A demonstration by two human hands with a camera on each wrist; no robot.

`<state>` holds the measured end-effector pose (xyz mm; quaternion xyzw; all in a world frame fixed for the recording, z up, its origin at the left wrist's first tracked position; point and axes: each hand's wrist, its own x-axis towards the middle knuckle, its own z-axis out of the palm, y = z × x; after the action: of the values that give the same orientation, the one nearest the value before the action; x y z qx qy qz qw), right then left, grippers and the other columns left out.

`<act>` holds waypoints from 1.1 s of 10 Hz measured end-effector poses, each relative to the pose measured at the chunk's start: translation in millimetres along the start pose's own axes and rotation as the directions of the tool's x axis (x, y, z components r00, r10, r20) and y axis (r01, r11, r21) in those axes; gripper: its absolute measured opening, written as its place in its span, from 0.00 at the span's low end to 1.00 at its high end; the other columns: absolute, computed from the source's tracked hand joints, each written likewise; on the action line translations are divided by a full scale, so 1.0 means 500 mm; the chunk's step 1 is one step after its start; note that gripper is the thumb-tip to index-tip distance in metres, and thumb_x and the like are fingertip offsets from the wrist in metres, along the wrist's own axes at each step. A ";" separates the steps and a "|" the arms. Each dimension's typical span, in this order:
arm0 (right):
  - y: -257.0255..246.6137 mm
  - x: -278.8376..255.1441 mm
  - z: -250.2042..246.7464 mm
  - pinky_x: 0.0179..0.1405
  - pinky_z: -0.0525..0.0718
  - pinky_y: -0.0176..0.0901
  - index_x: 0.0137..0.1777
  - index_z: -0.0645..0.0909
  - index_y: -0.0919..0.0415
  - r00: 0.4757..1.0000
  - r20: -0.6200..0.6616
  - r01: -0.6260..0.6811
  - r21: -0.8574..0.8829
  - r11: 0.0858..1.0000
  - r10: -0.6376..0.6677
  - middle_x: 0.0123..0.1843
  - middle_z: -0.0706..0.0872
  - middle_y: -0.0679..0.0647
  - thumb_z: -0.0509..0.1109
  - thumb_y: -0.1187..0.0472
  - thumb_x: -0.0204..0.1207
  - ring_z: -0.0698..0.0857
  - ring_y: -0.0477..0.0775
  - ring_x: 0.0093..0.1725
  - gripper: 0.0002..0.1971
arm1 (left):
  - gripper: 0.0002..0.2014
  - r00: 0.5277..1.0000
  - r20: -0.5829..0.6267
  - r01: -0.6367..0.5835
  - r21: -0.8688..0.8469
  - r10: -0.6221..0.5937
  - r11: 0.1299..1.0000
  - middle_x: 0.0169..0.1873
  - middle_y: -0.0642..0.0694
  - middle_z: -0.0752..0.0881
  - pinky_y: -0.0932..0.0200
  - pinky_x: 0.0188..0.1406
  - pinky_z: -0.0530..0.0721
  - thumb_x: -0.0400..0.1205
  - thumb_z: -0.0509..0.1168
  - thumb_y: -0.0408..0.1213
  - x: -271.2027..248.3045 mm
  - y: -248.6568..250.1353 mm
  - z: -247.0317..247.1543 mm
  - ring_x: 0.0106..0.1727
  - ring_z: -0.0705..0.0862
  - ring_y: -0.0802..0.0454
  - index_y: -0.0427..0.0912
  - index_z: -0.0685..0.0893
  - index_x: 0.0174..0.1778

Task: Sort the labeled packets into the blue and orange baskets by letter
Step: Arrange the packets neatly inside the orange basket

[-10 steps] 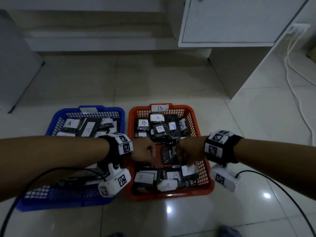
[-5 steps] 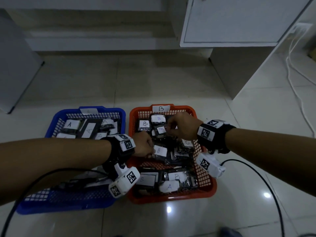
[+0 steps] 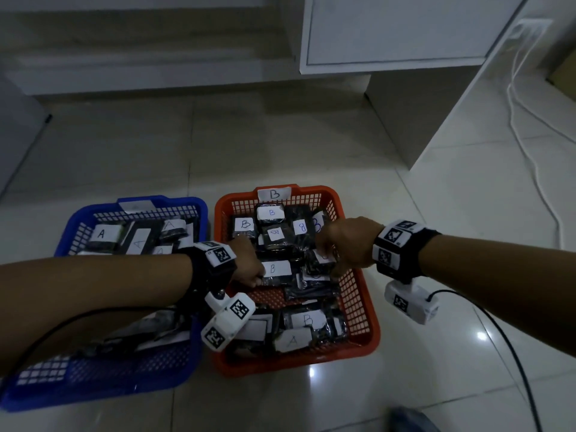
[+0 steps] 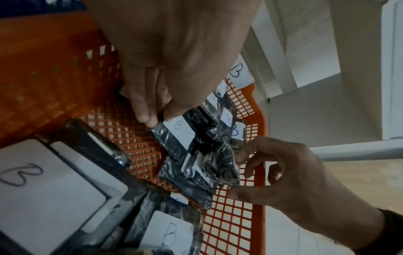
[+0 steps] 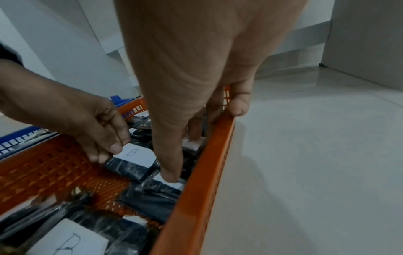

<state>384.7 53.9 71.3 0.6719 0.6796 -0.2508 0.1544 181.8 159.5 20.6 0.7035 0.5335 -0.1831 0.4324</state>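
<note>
The orange basket (image 3: 367,307), tagged B, holds several black packets with white letter labels. My left hand (image 3: 249,269) pinches the near corner of a B packet (image 3: 276,271) lying in the basket's middle; the pinch (image 4: 160,119) and the packet (image 4: 179,134) show in the left wrist view. My right hand (image 3: 339,251) reaches in by the right wall. Its thumb and curled fingers (image 4: 244,155) close on a crumpled black packet (image 4: 216,169) whose letter is hidden. An A packet (image 3: 293,339) lies at the orange basket's near end. The blue basket (image 3: 103,388) holds A packets.
Both baskets stand side by side on a glossy tiled floor. A white cabinet (image 3: 405,32) stands behind them. White cables (image 3: 530,157) run along the floor at the right. Black wrist-camera cables trail from both arms.
My right hand went to the back of the orange basket, then came back to its right-middle and closed on a packet. My left hand stayed in the middle, holding the B packet.
</note>
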 end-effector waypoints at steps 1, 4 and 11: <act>0.001 0.016 0.023 0.44 0.84 0.42 0.52 0.79 0.49 1.000 -0.025 -0.010 -0.026 1.000 0.009 0.52 0.83 0.47 0.82 0.45 0.69 0.84 0.51 0.49 0.19 | 0.05 1.000 -0.001 0.008 -0.016 -0.008 1.000 0.32 0.44 0.86 0.49 0.48 0.90 0.80 0.70 0.31 0.004 0.000 0.001 0.35 0.86 0.47 0.37 0.83 0.38; -0.004 0.024 0.020 0.46 0.87 0.44 0.50 0.76 0.49 1.000 0.008 -0.002 -0.054 0.999 0.002 0.47 0.82 0.47 0.81 0.46 0.71 0.83 0.50 0.47 0.18 | 0.09 0.991 0.114 0.087 -0.208 -0.065 0.974 0.49 0.32 0.91 0.49 0.52 0.90 0.83 0.69 0.28 -0.005 0.000 0.008 0.40 0.87 0.45 0.25 0.85 0.55; -0.019 0.001 0.003 0.39 0.87 0.46 0.44 0.76 0.49 0.972 -0.162 0.148 -0.149 0.978 -0.172 0.43 0.83 0.45 0.66 0.33 0.75 0.83 0.48 0.40 0.19 | 0.07 0.951 0.178 -0.296 0.286 0.253 0.911 0.42 0.39 0.92 0.54 0.42 0.92 0.80 0.70 0.30 -0.028 0.002 -0.041 0.44 0.92 0.42 0.31 0.88 0.51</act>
<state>374.9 53.8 71.0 0.6220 0.7580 -0.1559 0.1193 173.6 167.6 42.7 0.8163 0.3629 -0.2496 0.3737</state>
